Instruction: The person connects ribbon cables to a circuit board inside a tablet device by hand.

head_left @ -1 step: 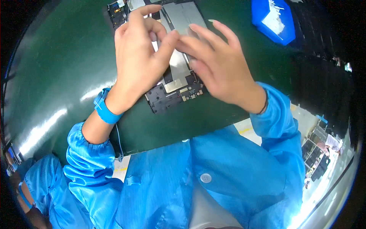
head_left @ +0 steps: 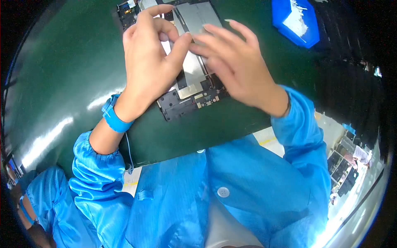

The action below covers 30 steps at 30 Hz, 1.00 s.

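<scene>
On green table (head_left: 78, 78), opened device (head_left: 192, 72), long axis away-leftward; left hand (head_left: 149, 53) curled, grip unclear; right hand (head_left: 245, 66) spread

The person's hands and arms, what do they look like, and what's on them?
The left hand and right hand wear no gloves. Shiny bright blue sleeves cover the arms, and the left one's cuff is gathered. The left wrist has a wide blue band with a thin bluish cord below it. The right wrist seems to have a thin dark band.
</scene>
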Each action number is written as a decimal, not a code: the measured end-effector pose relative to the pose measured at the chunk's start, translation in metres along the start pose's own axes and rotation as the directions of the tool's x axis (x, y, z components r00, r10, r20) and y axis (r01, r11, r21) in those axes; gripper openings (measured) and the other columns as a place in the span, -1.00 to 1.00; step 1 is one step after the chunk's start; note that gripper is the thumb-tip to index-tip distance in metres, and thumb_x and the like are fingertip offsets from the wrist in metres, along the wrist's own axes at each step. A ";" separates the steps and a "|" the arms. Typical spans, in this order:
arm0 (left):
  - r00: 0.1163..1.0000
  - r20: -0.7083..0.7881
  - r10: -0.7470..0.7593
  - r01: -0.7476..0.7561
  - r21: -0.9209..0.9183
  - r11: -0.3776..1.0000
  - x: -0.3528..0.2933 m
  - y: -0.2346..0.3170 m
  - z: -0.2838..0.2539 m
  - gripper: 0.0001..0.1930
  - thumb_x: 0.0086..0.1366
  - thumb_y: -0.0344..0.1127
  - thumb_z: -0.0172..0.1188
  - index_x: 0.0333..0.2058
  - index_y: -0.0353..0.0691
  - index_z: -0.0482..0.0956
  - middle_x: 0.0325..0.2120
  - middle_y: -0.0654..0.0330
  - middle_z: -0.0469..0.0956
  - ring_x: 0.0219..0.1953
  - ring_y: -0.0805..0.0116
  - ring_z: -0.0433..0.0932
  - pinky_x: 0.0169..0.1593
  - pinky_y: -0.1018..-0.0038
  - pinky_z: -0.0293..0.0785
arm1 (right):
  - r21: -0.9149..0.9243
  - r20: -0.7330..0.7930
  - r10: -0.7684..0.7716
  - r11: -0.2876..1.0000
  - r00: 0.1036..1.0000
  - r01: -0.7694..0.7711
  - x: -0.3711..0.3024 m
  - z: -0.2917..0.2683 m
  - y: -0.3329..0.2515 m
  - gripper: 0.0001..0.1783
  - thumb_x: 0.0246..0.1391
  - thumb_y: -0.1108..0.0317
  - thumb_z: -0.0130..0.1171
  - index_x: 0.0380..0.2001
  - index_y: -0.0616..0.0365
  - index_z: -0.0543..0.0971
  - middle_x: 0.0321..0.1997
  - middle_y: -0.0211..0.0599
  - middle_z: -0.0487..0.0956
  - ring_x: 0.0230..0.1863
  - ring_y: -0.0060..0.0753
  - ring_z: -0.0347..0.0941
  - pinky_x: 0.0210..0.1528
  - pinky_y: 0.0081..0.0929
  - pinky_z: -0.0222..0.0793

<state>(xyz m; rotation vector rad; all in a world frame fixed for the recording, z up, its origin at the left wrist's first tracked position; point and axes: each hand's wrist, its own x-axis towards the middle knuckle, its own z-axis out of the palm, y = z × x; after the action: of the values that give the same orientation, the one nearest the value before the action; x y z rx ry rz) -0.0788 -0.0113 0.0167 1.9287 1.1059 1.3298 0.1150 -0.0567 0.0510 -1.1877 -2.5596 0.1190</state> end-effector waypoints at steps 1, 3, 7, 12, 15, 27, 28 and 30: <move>0.990 0.095 -0.103 0.100 0.029 0.995 0.001 -0.006 -0.001 -0.50 -0.02 -0.36 0.32 -0.03 -0.10 0.46 -0.43 0.31 0.50 -0.29 0.28 0.49 0.16 0.28 0.12 | 0.018 -0.021 -0.011 1.000 1.000 0.011 -0.001 0.002 0.016 -0.55 0.22 0.36 -0.06 0.17 0.17 0.39 0.20 -0.17 0.43 0.27 -0.16 0.28 0.34 -0.19 0.00; 0.994 0.095 0.052 -0.069 0.183 0.981 0.000 0.000 -0.005 -0.50 -0.04 -0.35 0.34 -0.05 -0.10 0.47 -0.40 0.30 0.50 -0.24 0.27 0.48 0.18 0.25 0.10 | 0.525 -0.105 0.266 0.833 0.958 -0.174 0.000 0.012 0.021 -0.53 0.24 0.36 -0.07 0.21 0.17 0.33 0.22 -0.17 0.41 0.28 -0.22 0.27 0.34 -0.26 0.01; 0.965 0.226 0.134 -0.217 0.400 0.890 -0.011 0.023 -0.009 -0.41 -0.16 -0.22 0.43 -0.06 -0.09 0.48 -0.23 0.22 0.50 -0.03 0.18 0.41 0.27 0.11 0.00 | 0.682 -0.314 0.476 0.715 0.821 -0.154 0.014 0.016 0.022 -0.60 0.16 0.44 0.03 0.09 0.24 0.36 0.08 -0.17 0.45 0.11 -0.33 0.33 0.15 -0.42 0.16; 0.947 0.318 0.048 -0.196 0.451 0.871 -0.013 0.025 -0.011 -0.32 -0.24 -0.18 0.51 -0.05 -0.07 0.48 -0.14 0.15 0.46 0.04 0.09 0.36 0.29 -0.01 -0.05 | 0.726 -0.356 0.581 0.665 0.732 -0.175 0.014 0.020 0.013 -0.82 0.09 0.50 0.12 -0.22 0.31 0.55 -0.15 -0.24 0.55 -0.10 -0.34 0.43 -0.01 -0.43 0.29; 0.941 0.334 0.053 -0.207 0.445 0.871 -0.009 0.026 -0.009 -0.29 -0.25 -0.18 0.51 -0.02 -0.07 0.47 -0.10 0.11 0.44 0.08 0.07 0.34 0.28 -0.06 -0.06 | 0.599 -0.209 0.406 0.772 0.890 -0.212 0.000 0.030 0.029 -0.46 0.22 0.31 0.04 0.24 0.17 0.24 0.25 -0.15 0.36 0.29 -0.28 0.22 0.34 -0.35 0.00; 0.932 -0.037 -0.360 0.322 -0.373 0.870 -0.045 0.015 -0.021 -0.28 0.26 -0.42 0.03 0.31 -0.40 -0.14 0.33 -0.09 -0.11 0.39 0.10 -0.13 0.40 0.29 -0.24 | 0.120 -0.167 0.343 0.938 0.924 -0.326 -0.011 0.039 0.028 -0.42 0.15 0.16 0.07 0.16 0.28 0.37 0.33 0.04 0.24 0.37 0.04 0.07 0.36 -0.07 -0.13; 0.959 -0.007 -0.283 0.275 -0.219 0.936 -0.049 0.009 -0.024 -0.27 0.28 -0.41 0.02 0.31 -0.40 -0.18 0.33 -0.10 -0.13 0.40 0.10 -0.15 0.40 0.30 -0.26 | 0.220 -0.163 0.346 0.926 0.924 -0.308 -0.010 0.040 0.021 -0.43 0.15 0.19 0.06 0.18 0.26 0.36 0.34 0.04 0.23 0.37 0.04 0.07 0.37 -0.09 -0.13; 0.948 -0.063 -0.312 0.260 -0.411 0.874 -0.046 0.008 -0.024 -0.28 0.30 -0.41 0.01 0.30 -0.41 -0.18 0.33 -0.10 -0.12 0.40 0.11 -0.15 0.40 0.31 -0.26 | 0.438 -0.131 0.401 0.844 0.907 -0.310 -0.005 0.032 0.022 -0.41 0.18 0.24 0.04 0.23 0.28 0.29 0.36 0.01 0.21 0.39 -0.06 0.06 0.38 -0.18 -0.10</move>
<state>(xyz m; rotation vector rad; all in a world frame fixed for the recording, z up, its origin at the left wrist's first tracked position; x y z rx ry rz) -0.1072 -0.0550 0.0093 1.3428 1.0363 1.3958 0.1236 -0.0441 0.0152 -1.3993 -1.9650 0.5505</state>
